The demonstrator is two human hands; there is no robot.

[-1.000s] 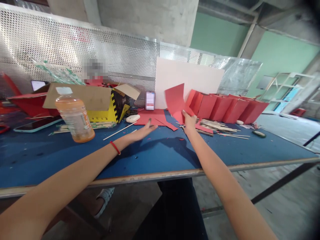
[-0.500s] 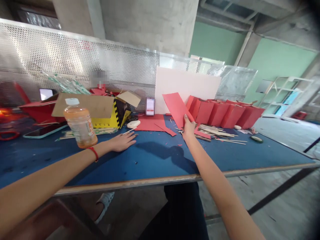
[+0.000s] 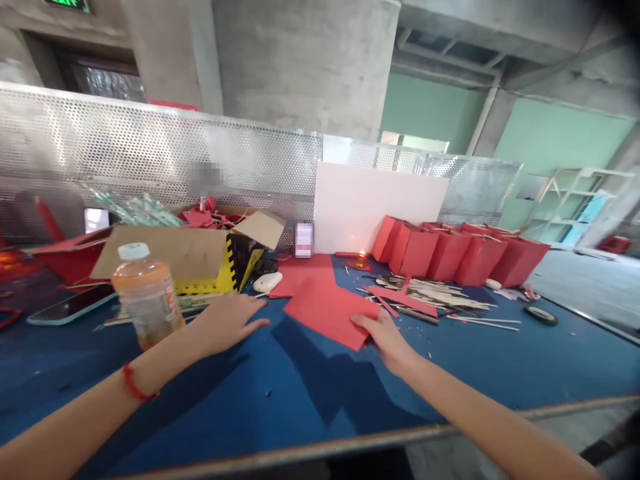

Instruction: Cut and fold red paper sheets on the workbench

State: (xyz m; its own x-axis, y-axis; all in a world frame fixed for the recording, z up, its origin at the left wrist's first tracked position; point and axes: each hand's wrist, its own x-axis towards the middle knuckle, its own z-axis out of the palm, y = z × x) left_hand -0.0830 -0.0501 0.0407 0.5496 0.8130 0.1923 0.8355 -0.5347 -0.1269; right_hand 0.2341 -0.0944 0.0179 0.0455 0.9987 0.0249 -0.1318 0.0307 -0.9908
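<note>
My right hand (image 3: pixel 387 337) pinches a sheet of red card (image 3: pixel 333 310) at its right edge, thumb on top. The card is tilted above the blue table (image 3: pixel 290 400) and casts a shadow on it. With fingers stretched out, my left hand (image 3: pixel 233 323) is raised a little over the table, to the left of the card, and holds nothing. Behind the held card lies another red sheet (image 3: pixel 305 270), partly covered by it. A white computer mouse (image 3: pixel 267 282) is just beyond my left fingertips. Close to my left forearm stands a plastic bottle (image 3: pixel 147 293) with a white cap.
A yellow-and-brown cardboard box (image 3: pixel 165 257) stands at the left, with a phone (image 3: pixel 73 307) before it. Several folded red paper bags (image 3: pixel 460 257) line the back right. Thin wooden sticks (image 3: pixel 450 297) and a roll of tape (image 3: pixel 540 315) lie in front. A white board (image 3: pixel 375 200) leans behind.
My right hand has lowered the red card from upright to a flatter tilt and drawn it leftward and closer. My left hand has lifted off the table. The head view has tilted up.
</note>
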